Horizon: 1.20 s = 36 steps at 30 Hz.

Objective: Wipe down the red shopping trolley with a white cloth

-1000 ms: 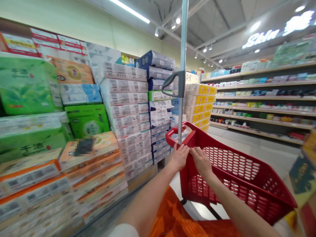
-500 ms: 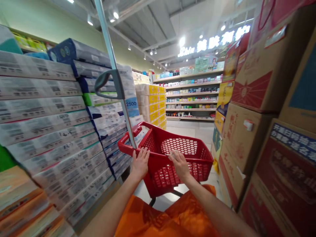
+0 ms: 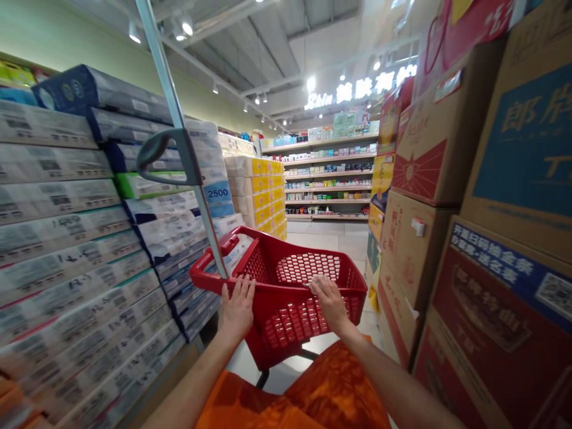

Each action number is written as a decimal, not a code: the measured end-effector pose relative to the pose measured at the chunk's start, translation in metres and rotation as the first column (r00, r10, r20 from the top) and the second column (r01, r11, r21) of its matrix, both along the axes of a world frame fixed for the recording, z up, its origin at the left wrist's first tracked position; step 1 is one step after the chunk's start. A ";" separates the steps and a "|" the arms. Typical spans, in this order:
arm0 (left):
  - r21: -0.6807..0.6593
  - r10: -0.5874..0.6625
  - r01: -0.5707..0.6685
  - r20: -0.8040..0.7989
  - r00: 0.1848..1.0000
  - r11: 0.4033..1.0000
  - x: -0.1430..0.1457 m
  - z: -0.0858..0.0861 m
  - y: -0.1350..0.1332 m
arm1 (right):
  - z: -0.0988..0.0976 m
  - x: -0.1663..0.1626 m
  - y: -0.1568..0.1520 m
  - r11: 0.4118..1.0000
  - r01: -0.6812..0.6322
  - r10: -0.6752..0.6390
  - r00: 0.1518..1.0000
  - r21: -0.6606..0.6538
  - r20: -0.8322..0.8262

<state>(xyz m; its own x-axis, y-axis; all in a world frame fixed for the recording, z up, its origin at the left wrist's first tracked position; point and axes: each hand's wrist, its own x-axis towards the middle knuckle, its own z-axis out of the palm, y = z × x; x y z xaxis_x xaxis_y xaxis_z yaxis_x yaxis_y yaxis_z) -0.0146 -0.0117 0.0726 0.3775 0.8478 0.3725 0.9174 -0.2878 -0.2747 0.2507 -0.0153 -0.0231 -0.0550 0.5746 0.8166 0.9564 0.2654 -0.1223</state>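
Note:
A red plastic shopping cart (image 3: pixel 281 291) with honeycomb holes in its walls stands right in front of me. My left hand (image 3: pixel 239 305) grips its near rim, fingers hooked over the edge, close to the foot of a metal pole. Farther along the same rim, my right hand (image 3: pixel 329 302) is closed over the edge; a tiny pale bit shows by its fingertips, too small to name. The metal pole (image 3: pixel 206 220) rises at a tilt from the cart's left end and carries a grey loop handle (image 3: pixel 192 156). My fingertips inside the cart are partly hidden.
Stacked tissue packs (image 3: pixel 58 196) line the left side, with yellow-and-white packs (image 3: pixel 268 196) farther on. Cardboard cartons (image 3: pixel 422 238) are piled high on the right. Shelves of small goods (image 3: pixel 330 173) cross the aisle's far end, beyond pale floor tiles (image 3: pixel 319 241).
The stacks on the left have slid leftward and the right-hand cartons show more of their fronts. The cart sits slightly further left in view. Both hands keep their hold on its rim.

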 end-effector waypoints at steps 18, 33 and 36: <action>-0.047 0.083 -0.080 0.056 0.995 0.996 0.013 0.007 -0.003 | -0.018 0.012 -0.003 0.997 0.046 -0.036 0.984 0.054 -0.174; 0.021 -0.153 0.153 0.273 0.950 0.988 0.006 0.020 -0.009 | 0.043 -0.101 0.036 0.966 -0.259 0.258 0.952 0.013 -0.164; 0.160 -0.017 -0.043 0.359 0.933 0.986 -0.029 0.038 0.002 | 0.032 -0.086 0.039 0.983 -0.162 0.177 0.956 0.083 -0.233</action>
<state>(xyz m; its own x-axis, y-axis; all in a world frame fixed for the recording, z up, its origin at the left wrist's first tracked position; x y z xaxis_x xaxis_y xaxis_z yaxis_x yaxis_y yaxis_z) -0.0436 -0.0099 0.1103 0.1827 0.7684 0.6134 0.9667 -0.2542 0.0306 0.1646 0.0241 0.0090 0.0536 0.5215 0.8516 0.8417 0.4353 -0.3195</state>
